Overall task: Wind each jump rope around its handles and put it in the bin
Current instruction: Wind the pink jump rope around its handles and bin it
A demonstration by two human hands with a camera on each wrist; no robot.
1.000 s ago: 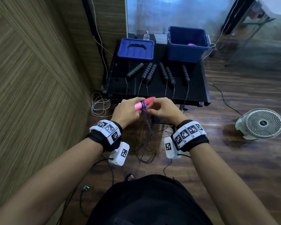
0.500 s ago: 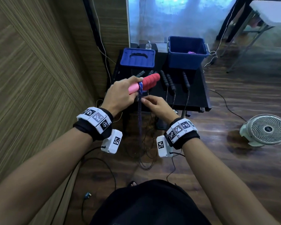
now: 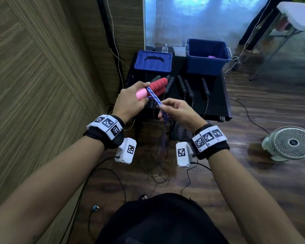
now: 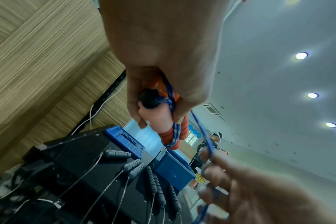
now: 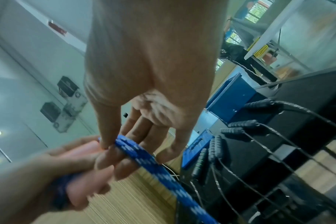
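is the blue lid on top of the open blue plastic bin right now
No, the blue lid lies flat on the black table to the left of the open blue plastic bin, whose top is uncovered.

Pink-and-red handles, blue-and-white rope

The handles (image 3: 152, 88) are pale pink at the near end and ribbed red beyond; the rope (image 3: 154, 96) is blue flecked white. Far on the black table (image 3: 217, 106), the bin (image 3: 207, 65) and lid (image 3: 152, 61) are dark blue, the other handles (image 3: 186, 86) dark grey.
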